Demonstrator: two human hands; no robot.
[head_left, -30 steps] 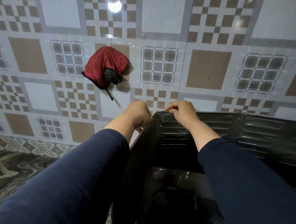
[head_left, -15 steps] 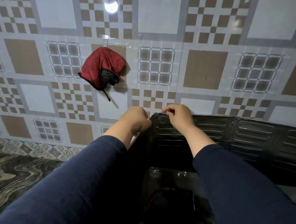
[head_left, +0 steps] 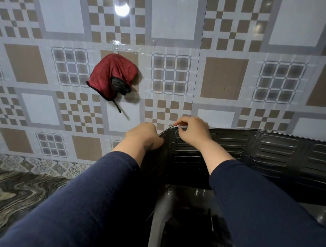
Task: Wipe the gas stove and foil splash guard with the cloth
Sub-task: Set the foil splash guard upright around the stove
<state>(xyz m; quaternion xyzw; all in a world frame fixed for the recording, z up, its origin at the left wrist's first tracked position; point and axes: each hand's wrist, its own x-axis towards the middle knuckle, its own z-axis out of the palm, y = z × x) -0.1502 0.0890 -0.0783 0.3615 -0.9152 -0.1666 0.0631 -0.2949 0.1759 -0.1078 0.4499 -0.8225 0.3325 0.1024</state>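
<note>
Splash guard (head_left: pixel 275 152): one; right hand (head_left: pixel 193 130) pinches rim, left hand (head_left: pixel 144 135) grips corner.

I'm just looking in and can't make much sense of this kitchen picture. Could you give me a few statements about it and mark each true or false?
1. The right hand pinches the top edge of the dark splash guard. True.
2. The red cloth lies on the countertop. False: it hangs on the tiled wall.
3. Both arms wear dark blue sleeves. True.
4. The left hand holds the red cloth. False: it is at the guard's left corner, far from the cloth.
5. The splash guard lies flat. False: it stands upright.
</note>
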